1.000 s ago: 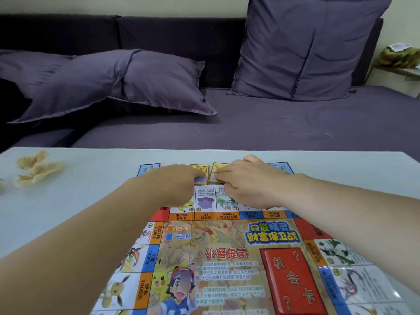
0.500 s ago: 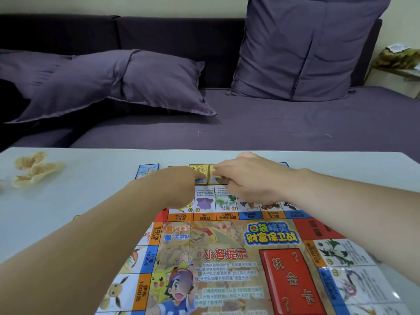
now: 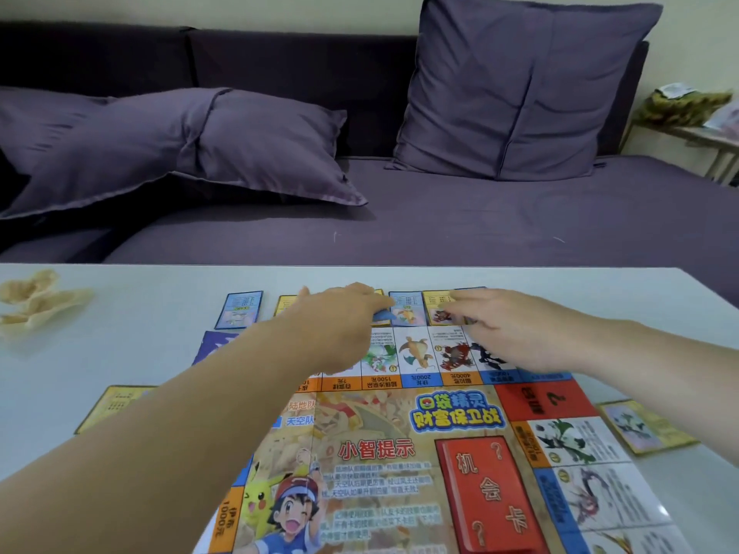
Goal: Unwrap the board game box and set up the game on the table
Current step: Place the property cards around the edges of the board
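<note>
Past board's (image 3: 400,429) far edge: your left hand (image 3: 340,317) on blue card (image 3: 406,311), grip unclear; right hand (image 3: 512,329) flat, fingers straight, on yellow card (image 3: 436,307).

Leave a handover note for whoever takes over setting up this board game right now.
Left hand: over the card row beyond the far edge of the board; grip unclear.
Right hand: open, fingertips on a yellow card in that row.
Done: the board lies unfolded on the table; a left-side card and a right-side card lie beside it.
Left: finish the card row; box and other pieces not in view.
</note>
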